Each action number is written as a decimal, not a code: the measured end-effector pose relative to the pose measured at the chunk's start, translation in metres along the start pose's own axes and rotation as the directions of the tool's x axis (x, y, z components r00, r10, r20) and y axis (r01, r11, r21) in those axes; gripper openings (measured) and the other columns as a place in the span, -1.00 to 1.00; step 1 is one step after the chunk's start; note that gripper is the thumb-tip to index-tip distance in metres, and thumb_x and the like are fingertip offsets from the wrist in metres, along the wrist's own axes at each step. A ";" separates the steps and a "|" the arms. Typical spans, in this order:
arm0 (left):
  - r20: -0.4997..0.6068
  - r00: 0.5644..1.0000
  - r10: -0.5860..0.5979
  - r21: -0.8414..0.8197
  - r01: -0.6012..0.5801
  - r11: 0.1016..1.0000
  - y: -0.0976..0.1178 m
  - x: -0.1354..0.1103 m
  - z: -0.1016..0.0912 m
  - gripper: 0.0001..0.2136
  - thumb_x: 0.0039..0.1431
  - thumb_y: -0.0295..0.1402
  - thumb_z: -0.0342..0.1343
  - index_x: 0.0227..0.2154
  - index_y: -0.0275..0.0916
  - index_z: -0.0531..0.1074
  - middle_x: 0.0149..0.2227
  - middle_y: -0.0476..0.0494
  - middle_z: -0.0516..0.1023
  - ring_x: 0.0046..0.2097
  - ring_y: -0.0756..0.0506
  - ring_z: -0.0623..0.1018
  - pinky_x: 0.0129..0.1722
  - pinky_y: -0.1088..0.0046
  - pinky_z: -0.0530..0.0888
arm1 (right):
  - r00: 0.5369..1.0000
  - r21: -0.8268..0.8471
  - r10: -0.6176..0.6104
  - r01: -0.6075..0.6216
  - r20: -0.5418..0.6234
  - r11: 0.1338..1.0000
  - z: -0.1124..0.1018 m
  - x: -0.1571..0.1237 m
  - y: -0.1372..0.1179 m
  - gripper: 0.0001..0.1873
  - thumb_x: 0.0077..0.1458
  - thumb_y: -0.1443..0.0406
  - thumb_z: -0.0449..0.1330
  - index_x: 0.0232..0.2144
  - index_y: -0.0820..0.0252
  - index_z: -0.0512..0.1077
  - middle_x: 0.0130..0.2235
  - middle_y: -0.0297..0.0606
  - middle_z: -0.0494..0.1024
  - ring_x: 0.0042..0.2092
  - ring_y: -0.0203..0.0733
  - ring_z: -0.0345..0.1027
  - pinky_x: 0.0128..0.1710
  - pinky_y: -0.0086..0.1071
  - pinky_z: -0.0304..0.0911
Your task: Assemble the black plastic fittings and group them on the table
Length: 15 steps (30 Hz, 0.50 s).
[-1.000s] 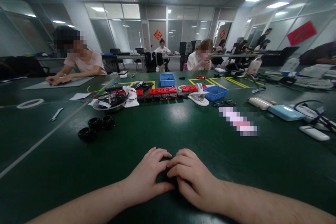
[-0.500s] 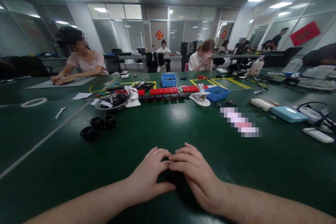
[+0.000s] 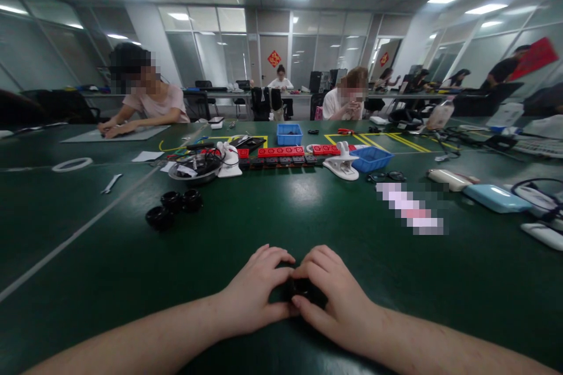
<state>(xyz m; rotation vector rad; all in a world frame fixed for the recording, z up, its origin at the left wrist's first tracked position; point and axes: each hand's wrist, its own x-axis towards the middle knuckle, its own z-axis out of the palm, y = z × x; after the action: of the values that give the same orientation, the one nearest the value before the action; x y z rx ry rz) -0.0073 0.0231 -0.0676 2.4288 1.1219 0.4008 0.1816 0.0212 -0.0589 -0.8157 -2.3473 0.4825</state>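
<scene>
A glossy black round piece with a hollow top stands on the green table between my two hands, partly hidden by the fingers. My right hand curls round its right side, with the thumb at the near edge. From the left, my left hand cups the same piece, fingers bent and thumb along its near side. To the left lie three similar black round pieces in a close group; they touch or nearly touch one another.
A metal bowl of black parts, white clamp stands, red and black strips and blue bins line the middle. An open-end wrench lies left; glasses and a light-blue case lie right. People sit across the table.
My right hand's fingers and thumb have closed in round the black piece, which now shows between the hands. The whole view has shifted slightly, moving the surroundings rightward.
</scene>
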 end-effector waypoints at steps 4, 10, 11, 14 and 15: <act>0.010 1.000 -0.011 -0.002 0.011 1.000 0.000 0.000 0.000 -0.64 -0.04 -0.25 0.20 -0.11 -0.10 0.38 -0.02 -0.13 0.33 0.05 -0.21 0.27 0.14 0.05 0.02 | 0.997 0.036 -0.068 0.067 0.029 0.997 0.001 0.001 0.001 -0.80 -0.07 0.41 0.07 -0.31 0.23 0.33 -0.32 -0.21 0.39 -0.23 -0.17 0.19 -0.20 -0.22 0.18; 0.011 1.000 -0.010 -0.001 0.010 1.000 -0.001 0.001 0.001 -0.65 -0.07 -0.27 0.22 -0.15 -0.10 0.39 -0.02 -0.11 0.33 0.05 -0.21 0.27 0.13 0.05 0.04 | 0.985 0.057 -0.173 0.173 0.000 0.983 0.000 0.003 -0.001 -0.72 -0.14 0.47 -0.01 -0.32 0.23 0.35 -0.29 -0.19 0.45 -0.18 -0.16 0.24 -0.11 -0.18 0.18; 0.009 1.000 -0.010 -0.005 0.010 1.000 -0.001 0.002 0.001 -0.62 -0.06 -0.26 0.22 -0.12 -0.08 0.38 -0.02 -0.11 0.33 0.05 -0.21 0.27 0.13 0.05 0.05 | 0.982 0.057 -0.187 0.186 0.001 0.981 -0.001 0.003 -0.002 -0.71 -0.15 0.47 -0.02 -0.32 0.22 0.35 -0.28 -0.21 0.46 -0.16 -0.16 0.25 -0.08 -0.17 0.17; 0.008 1.000 -0.011 -0.006 0.011 1.000 -0.001 0.002 0.002 -0.62 -0.03 -0.20 0.19 -0.10 -0.06 0.37 -0.02 -0.11 0.34 0.05 -0.21 0.28 0.13 0.04 0.03 | 0.979 0.045 -0.202 0.201 0.023 0.979 -0.003 0.001 -0.004 -0.68 -0.18 0.49 -0.03 -0.33 0.17 0.35 -0.23 -0.26 0.49 -0.10 -0.17 0.26 0.02 -0.12 0.09; 0.010 1.000 -0.012 -0.001 0.012 1.000 -0.001 0.002 0.002 -0.64 -0.03 -0.19 0.19 -0.11 -0.07 0.39 -0.01 -0.11 0.33 0.05 -0.21 0.28 0.13 0.03 0.03 | 0.979 0.036 -0.200 0.198 0.037 0.979 -0.004 0.000 -0.004 -0.69 -0.18 0.50 -0.03 -0.35 0.16 0.35 -0.20 -0.27 0.50 -0.07 -0.17 0.26 0.06 -0.10 0.06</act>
<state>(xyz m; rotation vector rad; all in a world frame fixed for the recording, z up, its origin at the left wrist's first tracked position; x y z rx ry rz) -0.0061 0.0245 -0.0701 2.4191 1.1313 0.3850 0.1820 0.0188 -0.0537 -0.5531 -2.4206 0.4531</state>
